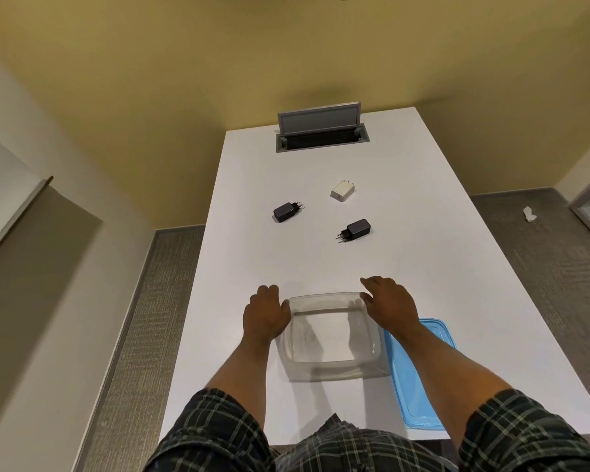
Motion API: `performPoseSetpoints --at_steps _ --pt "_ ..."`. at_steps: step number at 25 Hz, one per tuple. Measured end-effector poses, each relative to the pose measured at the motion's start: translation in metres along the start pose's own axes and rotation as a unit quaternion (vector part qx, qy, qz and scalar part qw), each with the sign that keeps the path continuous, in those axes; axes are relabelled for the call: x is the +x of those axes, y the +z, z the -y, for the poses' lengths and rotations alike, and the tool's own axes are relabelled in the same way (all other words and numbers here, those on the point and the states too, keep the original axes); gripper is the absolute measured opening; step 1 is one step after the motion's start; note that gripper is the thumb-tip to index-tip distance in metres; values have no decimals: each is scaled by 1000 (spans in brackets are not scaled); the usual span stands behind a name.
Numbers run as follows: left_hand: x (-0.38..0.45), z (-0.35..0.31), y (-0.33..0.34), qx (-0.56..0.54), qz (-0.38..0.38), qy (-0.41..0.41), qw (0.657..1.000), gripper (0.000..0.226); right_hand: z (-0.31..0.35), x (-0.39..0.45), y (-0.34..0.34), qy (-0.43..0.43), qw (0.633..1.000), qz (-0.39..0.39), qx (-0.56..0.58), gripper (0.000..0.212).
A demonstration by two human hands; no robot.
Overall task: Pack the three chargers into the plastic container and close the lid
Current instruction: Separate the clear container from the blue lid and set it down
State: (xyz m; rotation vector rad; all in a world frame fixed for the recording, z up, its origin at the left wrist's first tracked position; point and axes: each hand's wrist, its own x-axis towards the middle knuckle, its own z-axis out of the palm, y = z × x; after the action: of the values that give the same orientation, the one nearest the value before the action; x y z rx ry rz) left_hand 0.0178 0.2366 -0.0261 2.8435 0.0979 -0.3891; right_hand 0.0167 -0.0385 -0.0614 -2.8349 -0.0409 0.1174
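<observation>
A clear plastic container (334, 367) stands open on the white table (440, 267), near its front edge. My left hand (264, 313) rests against the container's left rim. My right hand (390, 303) lies over its far right corner, fingers spread. Whether either hand grips the rim I cannot tell. A blue lid (419, 379) lies flat to the right of the container, partly under my right forearm. Three chargers lie further back: a black one (286, 211) at the left, a black one (355, 229) in the middle, a white one (343, 191) behind it.
A grey cable hatch (321, 131) with its flap raised sits at the table's far end. Grey carpet runs along both sides of the table, with a white scrap (529, 213) on the floor at the right. A yellow wall lies behind.
</observation>
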Motion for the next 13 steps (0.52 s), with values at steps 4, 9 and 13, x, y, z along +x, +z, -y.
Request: performPoseSetpoints --at_steps 4,9,13 --pt "20 -8 -11 20 -23 31 999 63 -2 16 -12 -4 999 -9 -33 42" --pt "33 -14 -9 74 -35 56 995 71 -7 31 -20 10 998 11 -62 44" --pt "44 -13 -3 82 -30 71 994 72 -6 43 -20 17 995 37 -90 40"
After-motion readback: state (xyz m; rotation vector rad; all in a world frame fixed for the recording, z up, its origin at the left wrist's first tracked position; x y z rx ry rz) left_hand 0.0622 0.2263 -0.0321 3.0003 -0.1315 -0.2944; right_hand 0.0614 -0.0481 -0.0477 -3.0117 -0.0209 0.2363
